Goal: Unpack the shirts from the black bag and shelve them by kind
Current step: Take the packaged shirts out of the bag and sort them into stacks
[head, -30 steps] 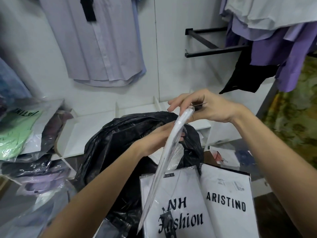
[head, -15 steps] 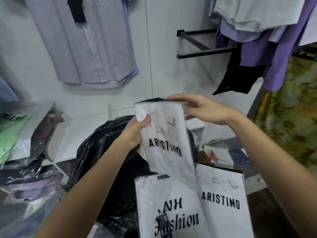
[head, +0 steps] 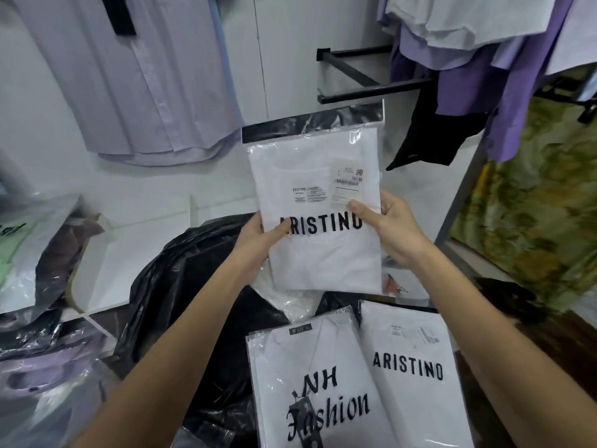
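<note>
At the centre of the frame, both hands hold up 1 white shirt in a clear plastic sleeve, the held ARISTINO packet [head: 318, 208], upright and facing the camera. The left hand [head: 258, 244] has its grip pinching the packet's left edge, thumb over the front at the first letter of the printed word and fingers behind. The right hand [head: 392, 227] pinches the right edge the same way, thumb lying across the front just under the barcode label [head: 347, 184], fingers curled round the back. A black strip runs along the packet's top.

Below the packet, at centre and lower left, sits the black bag [head: 181, 305], crumpled and open, with a bit of clear wrapping showing in its mouth.

In the lower centre of the frame, 2 more packed white shirts lie flat side by side: the NH Fashion packet [head: 310, 386] on the left and the second ARISTINO packet [head: 410, 360] on the right, its left edge overlapping the other.

At the left edge, bagged garments are piled up, including a green shirt packet [head: 13, 250] and a purple shirt packet [head: 38, 376]. A white shelf [head: 129, 253] runs behind the bag. On the wall in the upper left hangs a pale lilac shirt [head: 135, 79]; in the upper right, purple and white shirts [head: 484, 53] hang from a black rail [head: 371, 92].
</note>
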